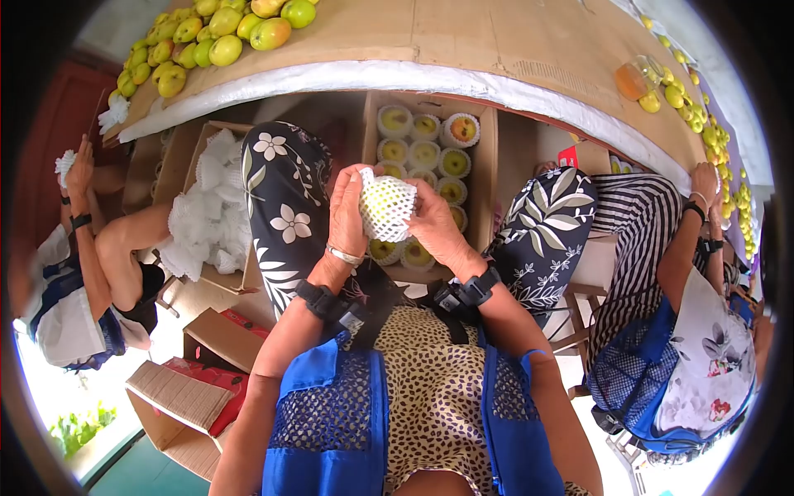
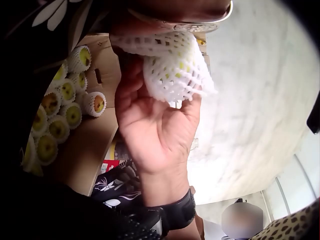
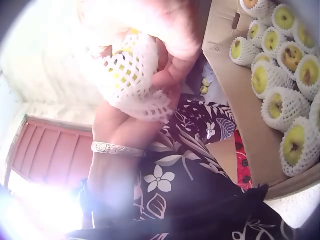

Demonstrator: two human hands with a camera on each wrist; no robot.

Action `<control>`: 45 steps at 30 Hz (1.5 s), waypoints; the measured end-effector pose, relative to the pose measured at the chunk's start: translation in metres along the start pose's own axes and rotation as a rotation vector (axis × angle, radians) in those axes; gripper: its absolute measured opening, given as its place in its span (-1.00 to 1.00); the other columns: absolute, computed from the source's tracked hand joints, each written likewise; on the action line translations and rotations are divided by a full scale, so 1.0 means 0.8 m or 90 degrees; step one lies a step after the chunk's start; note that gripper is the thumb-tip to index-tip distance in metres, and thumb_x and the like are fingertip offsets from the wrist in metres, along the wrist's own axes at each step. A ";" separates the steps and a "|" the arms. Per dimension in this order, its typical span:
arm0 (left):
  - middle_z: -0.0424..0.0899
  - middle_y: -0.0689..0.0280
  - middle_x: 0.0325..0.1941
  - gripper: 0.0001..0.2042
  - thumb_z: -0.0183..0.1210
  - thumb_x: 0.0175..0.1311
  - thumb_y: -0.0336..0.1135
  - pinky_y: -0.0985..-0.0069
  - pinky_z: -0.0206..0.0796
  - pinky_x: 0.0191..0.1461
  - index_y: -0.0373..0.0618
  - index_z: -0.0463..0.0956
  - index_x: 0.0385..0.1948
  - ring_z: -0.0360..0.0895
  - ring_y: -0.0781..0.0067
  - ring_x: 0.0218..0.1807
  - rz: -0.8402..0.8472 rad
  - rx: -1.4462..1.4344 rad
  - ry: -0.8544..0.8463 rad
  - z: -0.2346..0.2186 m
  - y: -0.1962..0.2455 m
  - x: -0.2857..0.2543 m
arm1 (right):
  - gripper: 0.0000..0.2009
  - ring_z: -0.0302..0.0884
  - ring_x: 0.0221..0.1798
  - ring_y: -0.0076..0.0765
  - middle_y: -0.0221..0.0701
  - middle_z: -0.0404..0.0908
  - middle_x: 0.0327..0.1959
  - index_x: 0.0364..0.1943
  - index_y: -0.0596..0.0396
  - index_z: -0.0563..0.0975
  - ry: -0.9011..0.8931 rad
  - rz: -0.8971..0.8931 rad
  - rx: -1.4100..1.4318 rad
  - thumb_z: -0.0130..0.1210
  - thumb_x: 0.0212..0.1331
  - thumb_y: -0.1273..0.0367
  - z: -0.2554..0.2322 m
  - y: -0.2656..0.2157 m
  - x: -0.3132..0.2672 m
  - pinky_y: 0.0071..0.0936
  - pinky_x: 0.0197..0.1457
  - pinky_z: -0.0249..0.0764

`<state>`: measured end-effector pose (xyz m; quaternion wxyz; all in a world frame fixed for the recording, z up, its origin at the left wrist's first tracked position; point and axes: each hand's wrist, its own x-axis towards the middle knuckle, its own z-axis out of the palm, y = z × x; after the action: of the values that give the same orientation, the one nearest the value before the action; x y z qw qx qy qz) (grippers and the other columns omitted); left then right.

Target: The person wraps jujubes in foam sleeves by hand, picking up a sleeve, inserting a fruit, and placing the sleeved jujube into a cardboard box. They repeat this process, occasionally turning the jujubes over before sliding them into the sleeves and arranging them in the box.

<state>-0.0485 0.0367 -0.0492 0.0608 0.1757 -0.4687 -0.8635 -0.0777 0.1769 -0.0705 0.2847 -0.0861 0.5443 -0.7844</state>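
Above the lap in the head view, a white foam net (image 1: 386, 207) covers a yellow-green apple (image 3: 116, 77), whose skin shows through the mesh in the right wrist view. My left hand (image 1: 348, 213), with a bangle at the wrist, grips the netted apple from its left side. On the other side my right hand (image 1: 438, 227) pinches the net's edge between fingers and thumb. The net's loose end hangs past the fruit in the left wrist view. Just beyond the hands, a cardboard box (image 1: 488, 149) holds rows of netted apples (image 1: 424, 155).
Loose foam nets (image 1: 211, 202) fill a carton beside the left knee. A cardboard-covered table (image 1: 463, 41) with piled apples (image 1: 223, 33) spans the front. Other people sit at both sides, one person's hand (image 1: 705, 182) at the table edge. An opened carton (image 1: 178, 397) stands lower left.
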 end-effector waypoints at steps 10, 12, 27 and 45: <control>0.56 0.21 -0.18 -0.56 -0.27 0.35 0.00 0.33 0.35 0.03 -0.21 0.39 -0.11 0.52 0.25 -0.12 -0.196 -0.183 0.007 -0.007 0.000 0.001 | -0.81 0.46 -0.45 -0.72 -0.47 0.56 -0.46 -0.23 0.20 0.49 0.084 -0.064 -0.196 0.14 0.07 0.46 0.008 -0.043 -0.008 -0.71 -0.40 0.41; 0.57 0.21 -0.19 -0.57 -0.27 0.34 0.01 0.34 0.35 0.03 -0.18 0.40 -0.12 0.52 0.24 -0.12 -0.225 -0.224 -0.026 -0.010 -0.001 0.003 | -0.84 0.45 -0.47 -0.73 -0.49 0.56 -0.48 -0.26 0.20 0.50 0.095 -0.082 -0.195 0.13 0.07 0.47 0.011 -0.046 -0.009 -0.72 -0.42 0.40; 0.58 0.23 -0.16 -0.57 -0.28 0.32 0.05 0.27 0.48 -0.20 -0.09 0.42 -0.13 0.55 0.25 -0.15 -0.225 -0.217 0.014 -0.014 -0.009 -0.002 | -0.87 0.42 -0.43 -0.77 -0.53 0.53 -0.47 -0.25 0.21 0.48 0.122 -0.110 -0.094 0.08 0.09 0.53 0.017 -0.072 -0.007 -0.75 -0.38 0.37; 0.45 0.36 -0.24 -0.80 -0.01 0.27 -0.23 0.54 0.31 -0.13 -0.14 0.34 -0.22 0.43 0.53 -0.18 -0.084 0.119 0.142 -0.011 0.015 -0.005 | -0.43 0.49 -0.14 -0.54 -0.39 0.55 -0.17 -0.06 0.13 0.40 0.082 -0.082 -0.060 0.37 -0.28 0.40 0.008 -0.029 0.005 -0.52 -0.03 0.43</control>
<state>-0.0425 0.0242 -0.0422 0.0394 0.3059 -0.5249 -0.7933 -0.0861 0.1751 -0.0479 0.1937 -0.0841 0.5909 -0.7786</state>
